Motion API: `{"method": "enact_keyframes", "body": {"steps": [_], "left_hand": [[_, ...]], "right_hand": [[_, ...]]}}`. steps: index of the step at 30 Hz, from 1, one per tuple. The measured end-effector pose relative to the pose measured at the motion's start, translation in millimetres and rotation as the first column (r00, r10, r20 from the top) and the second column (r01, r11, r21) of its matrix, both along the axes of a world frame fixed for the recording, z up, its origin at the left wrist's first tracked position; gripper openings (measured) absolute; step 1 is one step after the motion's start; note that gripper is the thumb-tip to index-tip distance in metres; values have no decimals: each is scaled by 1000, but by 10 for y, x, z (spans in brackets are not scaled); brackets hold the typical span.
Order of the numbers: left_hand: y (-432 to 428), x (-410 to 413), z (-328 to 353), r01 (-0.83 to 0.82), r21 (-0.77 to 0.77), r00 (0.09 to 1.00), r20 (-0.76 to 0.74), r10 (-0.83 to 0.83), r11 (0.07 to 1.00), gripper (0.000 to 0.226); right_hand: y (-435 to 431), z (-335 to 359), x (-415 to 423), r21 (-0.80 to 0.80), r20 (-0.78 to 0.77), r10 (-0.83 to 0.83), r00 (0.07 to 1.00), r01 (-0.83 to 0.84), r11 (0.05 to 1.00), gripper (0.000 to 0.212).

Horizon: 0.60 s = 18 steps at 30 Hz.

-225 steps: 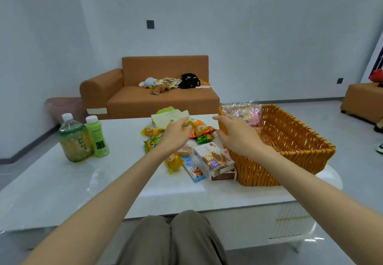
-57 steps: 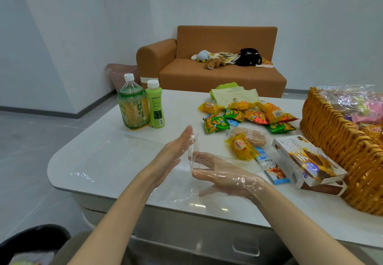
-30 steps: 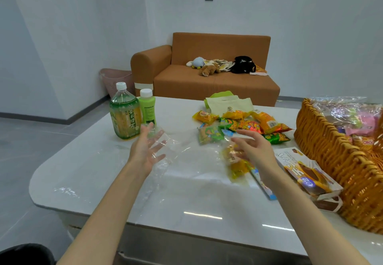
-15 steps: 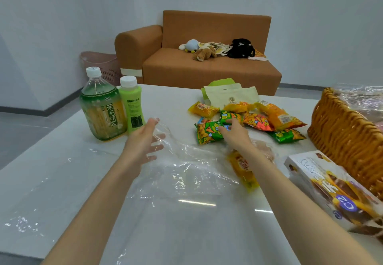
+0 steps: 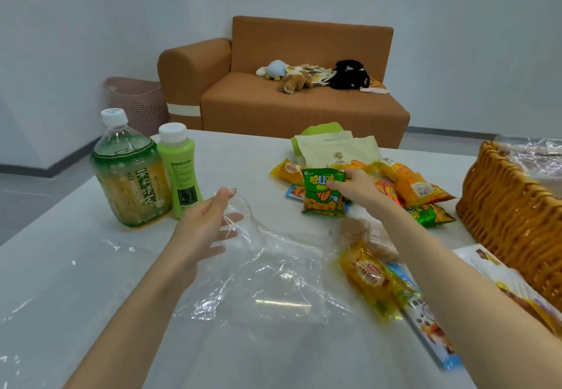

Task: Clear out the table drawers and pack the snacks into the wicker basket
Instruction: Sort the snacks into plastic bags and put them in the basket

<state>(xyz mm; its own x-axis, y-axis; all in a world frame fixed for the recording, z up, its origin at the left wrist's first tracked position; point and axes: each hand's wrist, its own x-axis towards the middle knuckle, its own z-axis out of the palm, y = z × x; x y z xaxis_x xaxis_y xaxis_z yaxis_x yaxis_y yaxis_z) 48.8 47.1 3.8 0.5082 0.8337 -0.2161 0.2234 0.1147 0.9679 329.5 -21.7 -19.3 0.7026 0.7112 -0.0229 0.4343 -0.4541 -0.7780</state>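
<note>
My right hand (image 5: pixel 357 190) grips a green snack packet (image 5: pixel 323 193) and holds it upright just above the pile of snack packets (image 5: pixel 407 186) on the white table (image 5: pixel 60 267). My left hand (image 5: pixel 204 230) holds the mouth of a clear plastic bag (image 5: pixel 273 270) between thumb and fingers, with the rest of the bag lying on the table. The wicker basket (image 5: pixel 511 215) stands at the right edge with a clear bag of sweets (image 5: pixel 535 157) in it. A yellow packet (image 5: pixel 369 279) and a wrapped bun (image 5: pixel 365 236) lie under my right forearm.
Two bottles stand at the left: a big tea bottle (image 5: pixel 129 173) and a slim green one (image 5: pixel 180 169). A pale green pouch (image 5: pixel 334 148) lies behind the snacks. A snack box (image 5: pixel 517 291) lies beside the basket. Behind the table are an orange sofa (image 5: pixel 304 97) and a pink bin (image 5: pixel 137 103).
My right hand has closed on the green packet and lifted it off the pile. My left hand keeps hold of the plastic bag. The view has moved closer to the table.
</note>
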Motion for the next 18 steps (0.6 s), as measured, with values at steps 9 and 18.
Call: {"method": "enact_keyframes", "body": {"steps": [9, 18], "left_hand": [[18, 89, -19, 38, -5, 999, -11, -38, 999, 32], [-21, 76, -12, 45, -2, 999, -23, -45, 999, 29]], "right_hand": [[131, -293, 231, -403, 153, 198, 968, -122, 907, 68], [144, -251, 225, -408, 96, 271, 958, -210, 889, 83]]}}
